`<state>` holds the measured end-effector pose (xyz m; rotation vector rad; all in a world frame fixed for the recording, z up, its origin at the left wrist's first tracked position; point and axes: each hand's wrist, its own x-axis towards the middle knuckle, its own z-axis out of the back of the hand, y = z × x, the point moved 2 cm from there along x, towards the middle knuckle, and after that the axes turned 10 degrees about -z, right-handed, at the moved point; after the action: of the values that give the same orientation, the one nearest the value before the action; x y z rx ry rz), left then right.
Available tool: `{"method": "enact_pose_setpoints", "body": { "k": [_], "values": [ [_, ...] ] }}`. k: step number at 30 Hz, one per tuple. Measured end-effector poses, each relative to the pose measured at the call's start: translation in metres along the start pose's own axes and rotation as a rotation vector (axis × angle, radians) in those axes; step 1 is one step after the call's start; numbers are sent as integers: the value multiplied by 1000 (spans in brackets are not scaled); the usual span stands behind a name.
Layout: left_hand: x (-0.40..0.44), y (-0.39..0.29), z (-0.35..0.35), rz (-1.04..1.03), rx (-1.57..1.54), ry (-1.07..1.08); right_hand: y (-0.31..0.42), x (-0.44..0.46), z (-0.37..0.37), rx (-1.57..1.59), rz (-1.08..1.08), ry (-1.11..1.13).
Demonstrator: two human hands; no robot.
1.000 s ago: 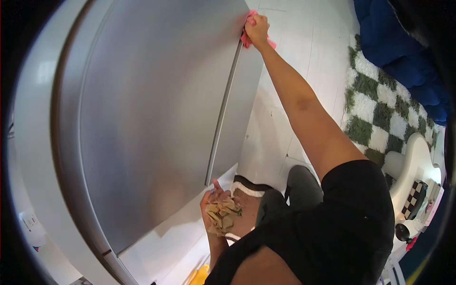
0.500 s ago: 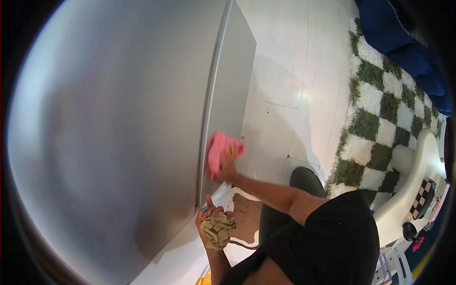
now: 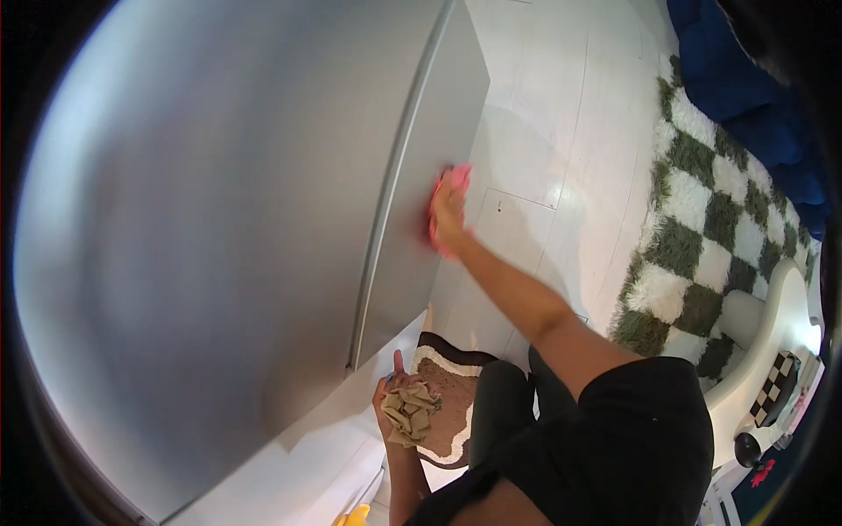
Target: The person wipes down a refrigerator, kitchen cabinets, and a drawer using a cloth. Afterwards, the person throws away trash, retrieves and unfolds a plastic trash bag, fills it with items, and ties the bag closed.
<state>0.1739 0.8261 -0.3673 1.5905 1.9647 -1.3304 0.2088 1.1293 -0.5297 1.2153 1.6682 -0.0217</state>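
Observation:
My right hand (image 3: 449,209) presses a pink cloth (image 3: 463,175) against the narrow grey side panel (image 3: 425,158) of a large silver cabinet-like appliance (image 3: 254,202). The cloth shows around the edges of the fingers. Lower down, near the bottom corner of the silver front, my left hand (image 3: 395,386) holds a crumpled brownish-green cloth (image 3: 410,415) in its palm. One finger of that hand points up, and the others are partly hidden by the bunched cloth.
A brown, white-edged mat (image 3: 452,394) lies by my legs. To the right are a green-and-white checkered rug (image 3: 693,237), a blue padded seat (image 3: 745,96) and a white curved table (image 3: 763,342). Something yellow (image 3: 353,515) shows at the bottom edge.
From the far upper end, my right hand came down to the lower side panel with the pink cloth, then moved partway back up. My left hand still holds its cloth low down. The view has shifted.

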Motion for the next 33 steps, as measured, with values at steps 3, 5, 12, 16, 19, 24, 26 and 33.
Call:
{"method": "enact_pose_setpoints", "body": {
  "k": [3,5,12,16,19,24,26,33],
  "values": [
    [-12,-9,-3,-17,-162,78,-20,-93,-2,-363,23,18],
    [-12,-15,5,-27,-131,111,-14,-123,-18,-635,70,49],
    [-11,-24,2,1,-208,57,49,-110,-38,-766,930,68],
    [-22,-27,-7,8,-296,67,58,-120,-29,-668,1049,140],
    [-35,-28,-5,12,-220,30,62,-116,-32,-645,1025,156],
    [-51,-26,8,1,-218,35,66,-119,-24,-669,1045,194],
    [-55,-27,-7,-138,-29,36,69,-120,-19,-731,1017,203],
    [-1,-30,-71,-977,1667,-30,80,-131,-27,-1027,1324,180]
  ]
}}
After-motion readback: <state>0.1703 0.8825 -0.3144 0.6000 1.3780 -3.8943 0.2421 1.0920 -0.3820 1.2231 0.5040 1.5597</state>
